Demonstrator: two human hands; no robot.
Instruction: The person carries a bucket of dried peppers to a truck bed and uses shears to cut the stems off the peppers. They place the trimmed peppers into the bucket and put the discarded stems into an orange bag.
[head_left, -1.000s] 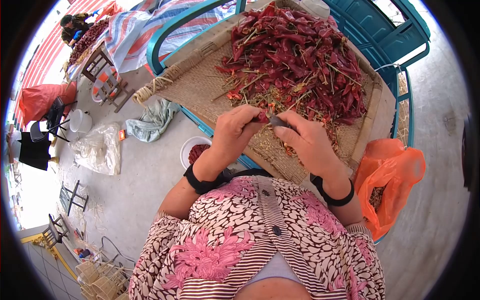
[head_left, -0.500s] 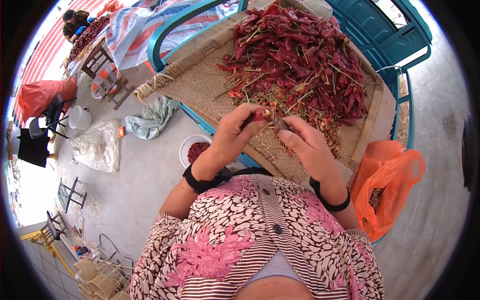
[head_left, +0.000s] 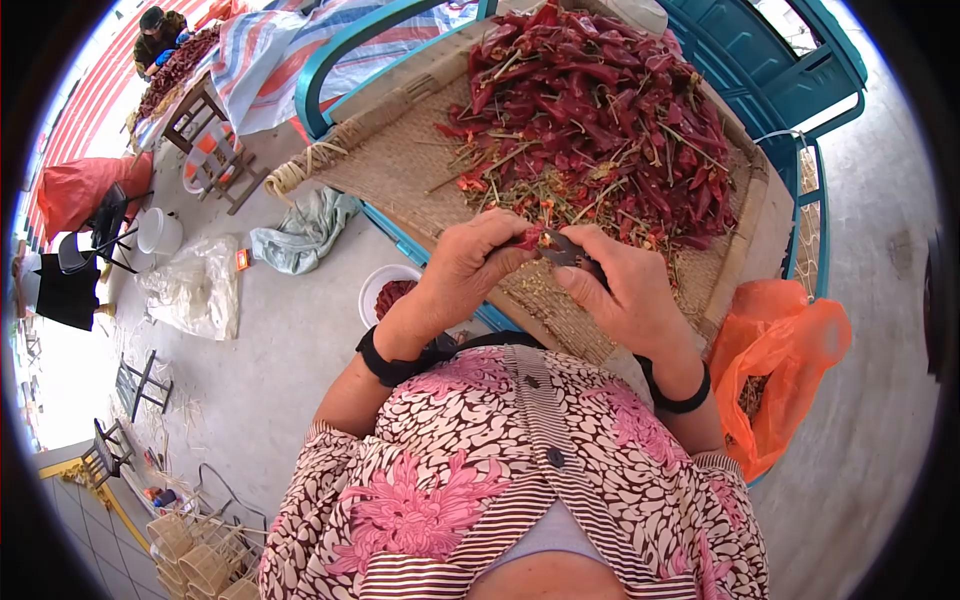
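Observation:
My left hand point(head_left: 462, 268) pinches a red chili pepper point(head_left: 527, 238), whose stem end points right. Closed around a small dark blade point(head_left: 562, 250), my right hand point(head_left: 630, 290) brings it up against that end; the tool's handle is hidden by the fingers. Both hands are above the near edge of a woven tray point(head_left: 385, 160). A big heap of dried red chili peppers point(head_left: 600, 110) covers much of the tray, with loose stems and yellowish seeds in front of it.
The tray rests on a teal metal cart point(head_left: 318, 75). An orange bag point(head_left: 775, 350) hangs to the right. A white bucket point(head_left: 368, 300) with red peppers stands on the floor at left. Stools, plastic sheets and baskets point(head_left: 205, 565) lie farther left. Another person point(head_left: 160, 45) works far back left.
My right hand has turned and shifted slightly right, and more of the dark blade shows at the pepper's stem end. My left hand stays nearly where it was.

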